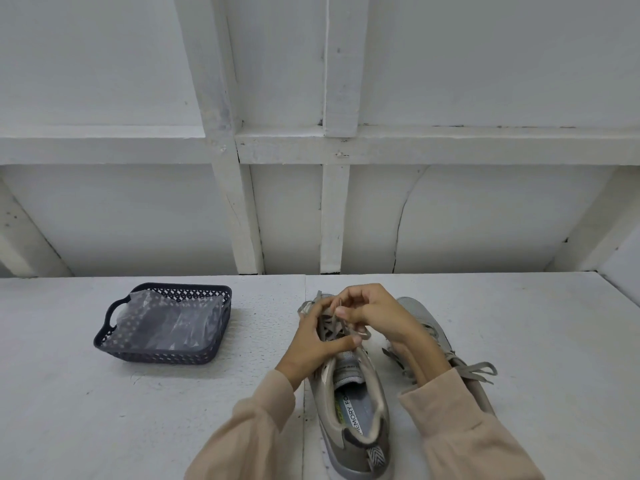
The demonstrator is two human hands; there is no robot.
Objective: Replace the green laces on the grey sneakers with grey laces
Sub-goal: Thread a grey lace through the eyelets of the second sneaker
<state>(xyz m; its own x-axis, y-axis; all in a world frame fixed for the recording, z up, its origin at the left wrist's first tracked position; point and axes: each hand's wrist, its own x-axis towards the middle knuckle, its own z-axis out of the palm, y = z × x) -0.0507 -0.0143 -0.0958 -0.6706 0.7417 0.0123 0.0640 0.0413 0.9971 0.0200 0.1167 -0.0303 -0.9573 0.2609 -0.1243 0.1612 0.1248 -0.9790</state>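
**Lacing in Grey**

A grey sneaker with a pale insole lies on the white desk, heel toward the camera. The left hand grips its laced front. The right hand pinches a flat grey lace. A second sneaker sits just beside.

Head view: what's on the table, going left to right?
Dark basket holding a clear plastic bag → near sneaker, being laced → second sneaker, with its grey lace trailing right.
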